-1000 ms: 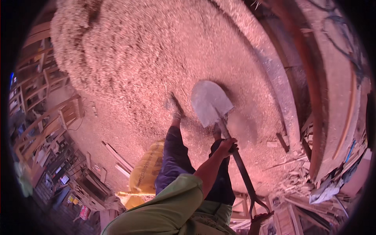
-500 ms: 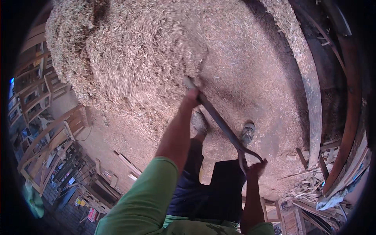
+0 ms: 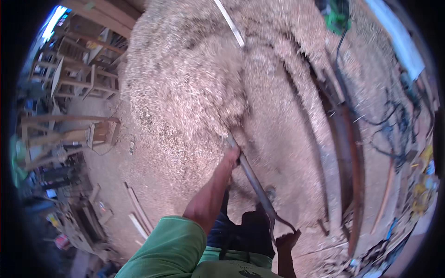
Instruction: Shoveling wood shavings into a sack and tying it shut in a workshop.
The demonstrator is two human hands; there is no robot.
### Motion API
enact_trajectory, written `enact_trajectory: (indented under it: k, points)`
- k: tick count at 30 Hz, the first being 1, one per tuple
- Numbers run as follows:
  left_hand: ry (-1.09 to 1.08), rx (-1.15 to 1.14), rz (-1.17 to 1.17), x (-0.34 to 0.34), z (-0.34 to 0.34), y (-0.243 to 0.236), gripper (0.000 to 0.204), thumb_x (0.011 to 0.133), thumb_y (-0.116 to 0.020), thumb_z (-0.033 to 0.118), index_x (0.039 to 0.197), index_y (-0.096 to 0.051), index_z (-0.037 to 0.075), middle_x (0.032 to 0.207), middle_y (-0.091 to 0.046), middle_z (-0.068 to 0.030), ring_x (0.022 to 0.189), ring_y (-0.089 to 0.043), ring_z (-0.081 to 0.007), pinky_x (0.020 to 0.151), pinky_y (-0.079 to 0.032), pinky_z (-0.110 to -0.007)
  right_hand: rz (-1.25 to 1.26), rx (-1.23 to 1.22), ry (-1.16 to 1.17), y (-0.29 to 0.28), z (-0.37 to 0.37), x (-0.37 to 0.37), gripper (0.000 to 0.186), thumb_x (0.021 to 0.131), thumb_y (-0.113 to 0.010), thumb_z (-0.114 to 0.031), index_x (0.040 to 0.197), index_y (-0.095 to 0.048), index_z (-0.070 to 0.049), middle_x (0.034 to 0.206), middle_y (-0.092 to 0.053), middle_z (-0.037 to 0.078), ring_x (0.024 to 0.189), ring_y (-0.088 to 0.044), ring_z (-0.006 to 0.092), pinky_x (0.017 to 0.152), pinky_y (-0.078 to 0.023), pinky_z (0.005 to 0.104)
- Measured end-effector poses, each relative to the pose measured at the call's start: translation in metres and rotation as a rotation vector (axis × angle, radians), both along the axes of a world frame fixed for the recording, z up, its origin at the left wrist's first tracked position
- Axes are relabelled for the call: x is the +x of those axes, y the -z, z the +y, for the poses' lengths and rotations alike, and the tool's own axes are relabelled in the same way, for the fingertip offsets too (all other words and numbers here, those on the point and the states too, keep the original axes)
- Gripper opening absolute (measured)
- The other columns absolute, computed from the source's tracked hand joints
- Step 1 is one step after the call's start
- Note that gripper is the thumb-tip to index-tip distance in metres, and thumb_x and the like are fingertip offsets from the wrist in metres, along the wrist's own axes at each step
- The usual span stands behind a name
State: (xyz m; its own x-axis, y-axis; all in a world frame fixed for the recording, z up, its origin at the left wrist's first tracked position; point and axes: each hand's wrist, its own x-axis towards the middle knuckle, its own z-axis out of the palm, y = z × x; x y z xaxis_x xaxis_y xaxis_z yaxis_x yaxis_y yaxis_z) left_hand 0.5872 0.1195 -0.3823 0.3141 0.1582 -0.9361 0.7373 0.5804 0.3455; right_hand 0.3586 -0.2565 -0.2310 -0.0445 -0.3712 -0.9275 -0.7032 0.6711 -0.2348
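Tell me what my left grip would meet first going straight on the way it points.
Probably the shavings, heaped just beyond the left grip on the shovel; the depth between is hard to judge.

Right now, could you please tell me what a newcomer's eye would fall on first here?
The large heap of wood shavings filling the upper middle would probably catch it first. Just below, the left hand grips the shaft of a shovel, with the right hand at its forked end. A bright green object shows at upper right.
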Motion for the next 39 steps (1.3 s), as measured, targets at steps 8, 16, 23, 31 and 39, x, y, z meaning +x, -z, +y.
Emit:
enact_trajectory:
  k: [8, 16, 23, 31, 39]
  points:
    - [-0.245, -0.191, -0.174, -0.069, -0.141, -0.206, 0.012, 0.085, -0.059, 0.017, 0.087, -0.052, 0.007, 0.072, -0.051, -0.0064, 0.062, -0.053, -0.0213, 0.055, -0.049, -0.040, -0.234, -0.193, -0.199, -0.213, -0.161, -0.004, 0.060, 0.082, -0.044, -0.074, 0.063, -0.037, -0.018, 0.039, -0.028, -0.003, 0.028, -0.032, 0.0133, 0.027, -0.029, 0.0267]
    - [-0.556, -0.187, -0.168, -0.171, -0.212, -0.333, 0.021, 0.085, -0.057, 0.012, 0.101, -0.051, 0.000, 0.084, -0.051, -0.0126, 0.072, -0.056, -0.0270, 0.061, -0.051, -0.051, -0.408, -0.366, -0.709, -0.350, -0.246, 0.020, 0.057, 0.078, -0.054, -0.072, 0.075, -0.046, -0.016, 0.043, -0.034, -0.001, 0.034, -0.038, 0.0161, 0.035, -0.037, 0.0299]
    - [-0.864, -0.224, -0.087, -0.274, -0.210, -0.387, 0.038, 0.083, -0.057, 0.012, 0.115, -0.042, -0.003, 0.096, -0.053, -0.0163, 0.085, -0.060, -0.0309, 0.067, -0.054, -0.051, -0.468, -0.389, -1.027, -0.386, -0.220, 0.084, 0.057, 0.078, -0.057, -0.071, 0.074, -0.047, -0.015, 0.045, -0.039, 0.001, 0.038, -0.044, 0.0177, 0.038, -0.041, 0.0320]
    - [-1.195, -0.199, -0.180, -0.377, -0.166, -0.407, 0.042, 0.088, -0.058, 0.018, 0.120, -0.038, -0.001, 0.112, -0.052, -0.0190, 0.098, -0.059, -0.0351, 0.077, -0.055, -0.059, -0.548, -0.200, -1.511, -0.395, -0.093, 0.148, 0.056, 0.081, -0.052, -0.071, 0.064, -0.042, -0.018, 0.044, -0.035, -0.003, 0.032, -0.038, 0.0126, 0.032, -0.032, 0.0268]
    - [-1.448, -0.366, -0.378, -0.468, -0.088, -0.343, 0.030, 0.089, -0.053, 0.019, 0.113, -0.044, 0.002, 0.108, -0.054, -0.0170, 0.099, -0.059, -0.0340, 0.082, -0.052, -0.060, -0.693, -0.253, -1.731, -0.429, 0.091, 0.089, 0.054, 0.083, -0.053, -0.067, 0.066, -0.044, -0.018, 0.047, -0.040, -0.003, 0.037, -0.041, 0.0110, 0.035, -0.033, 0.0256]
